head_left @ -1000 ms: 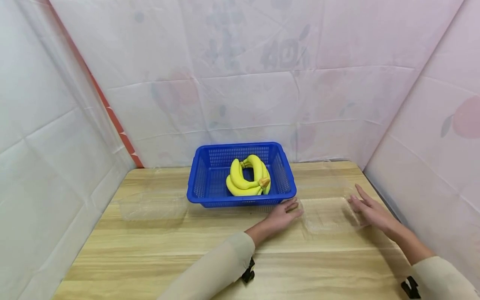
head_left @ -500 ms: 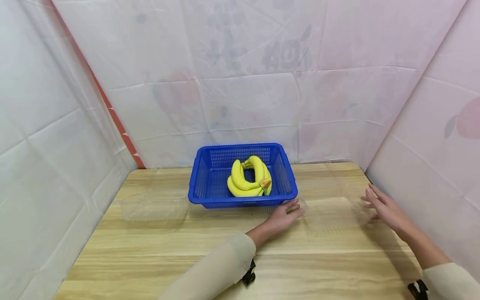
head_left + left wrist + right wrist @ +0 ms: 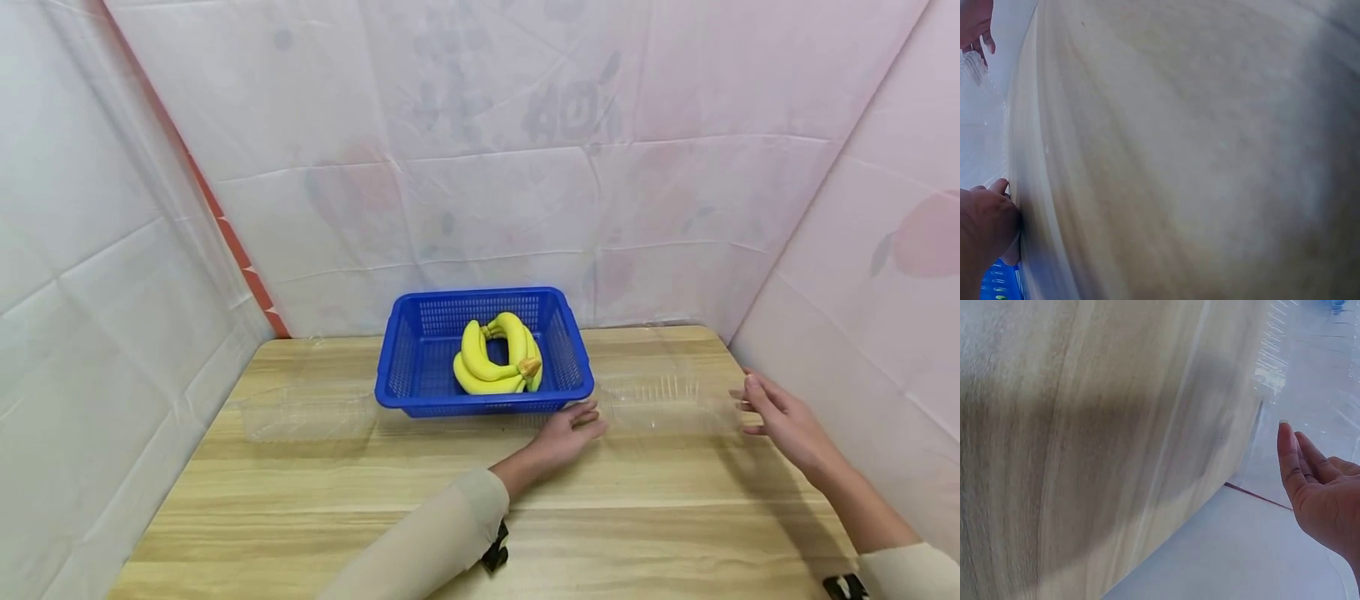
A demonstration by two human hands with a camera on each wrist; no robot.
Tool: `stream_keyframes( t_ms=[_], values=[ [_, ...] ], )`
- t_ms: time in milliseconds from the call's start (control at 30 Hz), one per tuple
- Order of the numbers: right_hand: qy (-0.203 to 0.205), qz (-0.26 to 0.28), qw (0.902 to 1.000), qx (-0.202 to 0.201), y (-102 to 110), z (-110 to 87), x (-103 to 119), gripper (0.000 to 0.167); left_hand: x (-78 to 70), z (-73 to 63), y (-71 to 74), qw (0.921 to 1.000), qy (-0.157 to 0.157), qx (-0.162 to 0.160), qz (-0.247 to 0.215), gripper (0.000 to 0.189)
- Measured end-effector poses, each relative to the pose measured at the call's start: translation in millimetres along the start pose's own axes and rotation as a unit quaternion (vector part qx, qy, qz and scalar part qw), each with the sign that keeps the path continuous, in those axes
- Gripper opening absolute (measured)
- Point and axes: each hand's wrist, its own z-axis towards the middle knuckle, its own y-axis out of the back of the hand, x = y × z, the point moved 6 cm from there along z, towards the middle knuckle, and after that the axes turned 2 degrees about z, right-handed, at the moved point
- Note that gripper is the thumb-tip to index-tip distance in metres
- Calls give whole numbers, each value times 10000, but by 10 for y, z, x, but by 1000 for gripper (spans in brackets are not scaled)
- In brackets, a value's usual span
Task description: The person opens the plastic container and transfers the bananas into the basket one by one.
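Note:
A clear plastic clamshell box (image 3: pixel 654 408) stands on the right of the wooden table, between the two hands. At its left end rests the left hand (image 3: pixel 562 435), fingers loosely bent, just under the corner of the blue basket (image 3: pixel 480 401). The right hand (image 3: pixel 787 429) is at the box's right end, thumb up and fingers extended towards it. In the right wrist view those fingers (image 3: pixel 1289 456) are nearly straight beside the see-through plastic (image 3: pixel 1316 369). A bunch of bananas (image 3: pixel 487 367) lies inside the basket.
Another clear plastic box (image 3: pixel 307 414) stands on the left of the table (image 3: pixel 337 508). Whitish printed sheeting (image 3: pixel 495 200) hangs behind and along both sides, close to the table's back edge. The basket is at the back middle.
The right hand has shifted right, and its fingers have drawn back from over the box. The box's front edge now sits farther back. The left hand has stayed nearly in place.

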Motion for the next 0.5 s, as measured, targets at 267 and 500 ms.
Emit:
stream_keyframes(
  t_ms=[267,500],
  values=[
    [54,-249,9990,-378,-9,-104,56,67,1,-36,26,9997,-176,-8,148,57],
    [-476,-893,9947,-207,-159,-306,-63,68,26,-185,83,9990,-167,47,407,53]
  ],
)
